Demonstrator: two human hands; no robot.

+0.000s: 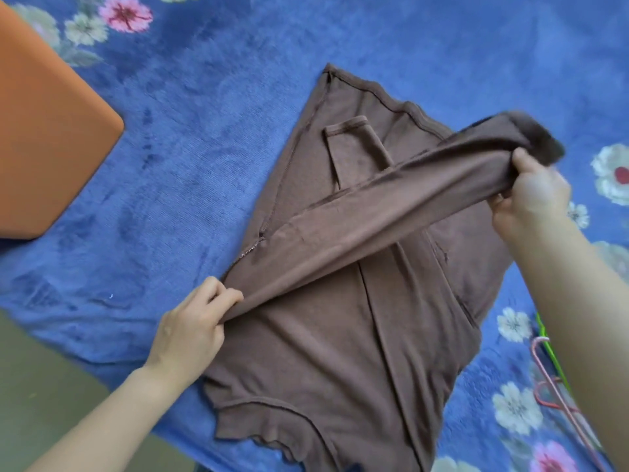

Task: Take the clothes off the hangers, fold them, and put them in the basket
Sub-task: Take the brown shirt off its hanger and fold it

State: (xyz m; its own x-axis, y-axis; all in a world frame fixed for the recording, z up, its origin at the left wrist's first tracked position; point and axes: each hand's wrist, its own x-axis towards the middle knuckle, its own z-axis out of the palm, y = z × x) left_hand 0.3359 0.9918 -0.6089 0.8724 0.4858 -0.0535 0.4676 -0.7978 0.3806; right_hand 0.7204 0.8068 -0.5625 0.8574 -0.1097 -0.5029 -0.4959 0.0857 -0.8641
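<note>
blue blanket (204, 97) | brown top (340, 352) flat | sleeve (374, 219) stretched between left grip (190, 332), right grip (534, 195), both clutching it

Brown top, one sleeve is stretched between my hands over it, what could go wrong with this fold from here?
1. The sleeve is taut between the left hand and right hand; more pull may drag the brown top and shift the other sleeve already folded beneath.
2. The cuff sticks out loose past the right hand, so it may land crumpled.
3. The hangers lie close by the top's edge and could snag it.
</note>
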